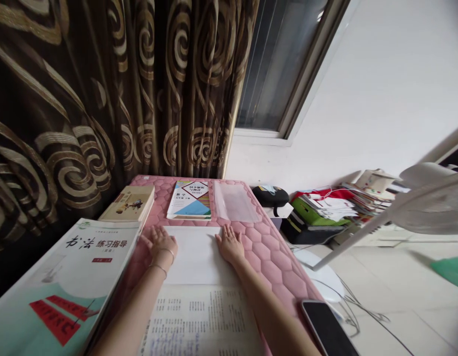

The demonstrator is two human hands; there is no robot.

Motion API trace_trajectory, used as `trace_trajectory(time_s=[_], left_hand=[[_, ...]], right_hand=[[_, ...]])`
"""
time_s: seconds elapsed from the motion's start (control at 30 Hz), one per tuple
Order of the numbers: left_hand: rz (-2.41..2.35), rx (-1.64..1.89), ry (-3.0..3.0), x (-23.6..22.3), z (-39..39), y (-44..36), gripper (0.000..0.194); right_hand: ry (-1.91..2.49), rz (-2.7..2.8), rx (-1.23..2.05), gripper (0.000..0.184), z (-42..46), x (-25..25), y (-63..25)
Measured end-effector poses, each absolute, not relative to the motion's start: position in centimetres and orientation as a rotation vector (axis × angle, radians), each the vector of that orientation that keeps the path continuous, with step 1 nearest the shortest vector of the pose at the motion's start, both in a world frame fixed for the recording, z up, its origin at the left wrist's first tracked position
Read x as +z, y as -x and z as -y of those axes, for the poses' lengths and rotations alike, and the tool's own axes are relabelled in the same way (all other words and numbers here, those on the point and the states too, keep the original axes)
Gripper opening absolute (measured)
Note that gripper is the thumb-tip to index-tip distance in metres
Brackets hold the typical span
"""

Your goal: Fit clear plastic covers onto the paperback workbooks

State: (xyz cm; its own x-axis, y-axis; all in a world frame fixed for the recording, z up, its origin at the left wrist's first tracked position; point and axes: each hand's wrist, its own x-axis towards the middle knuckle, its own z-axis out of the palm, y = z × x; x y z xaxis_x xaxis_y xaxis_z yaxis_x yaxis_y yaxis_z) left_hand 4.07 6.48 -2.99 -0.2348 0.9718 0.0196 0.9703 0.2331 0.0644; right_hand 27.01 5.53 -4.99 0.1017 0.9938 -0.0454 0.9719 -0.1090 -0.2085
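Observation:
My left hand (160, 241) lies flat with fingers stretched out on the left edge of a white sheet of paper (194, 254). My right hand (229, 244) rests flat on the sheet's right edge, fingers spread. Neither hand holds anything. The sheet lies on a pink quilted table top (266, 247). A printed page (203, 321) with dense text lies nearer to me, between my forearms. A thin bracelet circles my left wrist.
A large white and teal book (66, 282) lies at the left, a tan book (128, 203) behind it. A colourful workbook (190, 199) and a clear plastic sleeve (234, 201) sit at the far edge. A black phone (327, 329) lies front right. A fan (429, 202) and stacked papers (333, 205) stand right.

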Motion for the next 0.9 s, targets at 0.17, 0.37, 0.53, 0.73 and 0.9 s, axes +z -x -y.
trace_trajectory(time_s=[0.17, 0.37, 0.53, 0.73, 0.9], left_hand=[[-1.886, 0.262, -2.294, -2.8, -5.9, -10.3, 0.063], [-1.852, 0.18, -2.287, -4.3, -5.9, -9.2, 0.063], [-1.888, 0.166, -2.287, -4.5, -6.2, -6.4, 0.062], [-1.897, 0.126, -2.312, -5.3, -6.5, -6.8, 0.057], [-2.035, 0.17, -2.227, -4.9, -6.3, -6.1, 0.063]], right_hand=[[2.231, 2.0, 0.248, 0.066, -5.6, -5.4, -26.9], [2.243, 2.011, 0.252, 0.067, -5.5, -5.0, -27.3], [2.149, 2.035, 0.244, 0.067, -5.8, -3.7, -22.6], [1.763, 2.231, 0.549, 0.065, -6.1, -3.9, -16.2], [2.0, 2.122, 0.38, 0.069, -6.1, -5.2, -21.3]])
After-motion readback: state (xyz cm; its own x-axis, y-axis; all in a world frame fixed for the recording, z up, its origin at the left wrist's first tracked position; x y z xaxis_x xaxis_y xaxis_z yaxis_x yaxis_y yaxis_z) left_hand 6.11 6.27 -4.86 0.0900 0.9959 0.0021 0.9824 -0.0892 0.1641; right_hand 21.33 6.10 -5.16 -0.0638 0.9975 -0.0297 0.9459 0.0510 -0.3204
